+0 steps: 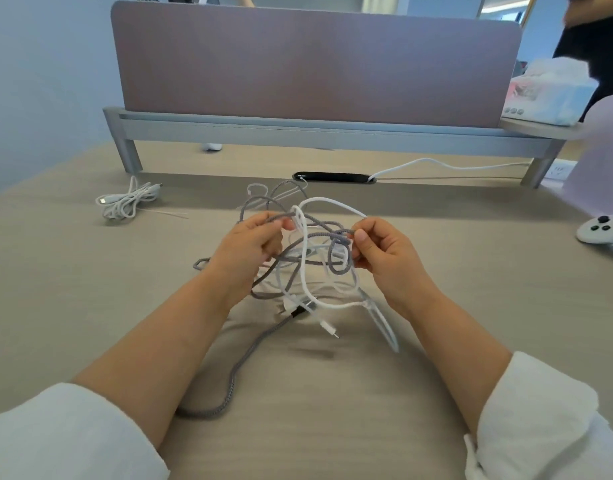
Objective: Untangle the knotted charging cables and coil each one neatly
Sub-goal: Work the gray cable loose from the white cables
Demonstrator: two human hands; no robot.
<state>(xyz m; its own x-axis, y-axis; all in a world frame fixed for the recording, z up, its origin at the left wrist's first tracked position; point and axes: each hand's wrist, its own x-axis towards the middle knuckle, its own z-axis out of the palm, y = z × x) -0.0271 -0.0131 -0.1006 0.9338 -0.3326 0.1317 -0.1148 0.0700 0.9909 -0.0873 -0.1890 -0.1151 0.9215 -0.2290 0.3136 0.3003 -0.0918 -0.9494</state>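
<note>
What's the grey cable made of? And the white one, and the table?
The grey cable looks wrapped in braided fabric, maybe nylon: a matte criss-cross weave shows. The white cable looks like smooth, rubbery plastic with no weave. The table looks like matte, pale wood-grain laminate, though it might be real wood.

Light wood-grain desk (pixel 73 289).

- **Upper left:** bundled white cable (pixel 128 201).
- **Centre:** tangle of grey and white cables (pixel 308 299), partly resting on the surface, with its grey braided tail (pixel 256 344) lying toward lower centre.
- **Rear:** black cable slot (pixel 332 177) with a white cord (pixel 436 164) entering it; the grey partition frame (pixel 128 157) stands on legs.
- **Right edge:** white game controller (pixel 599 232).
</note>
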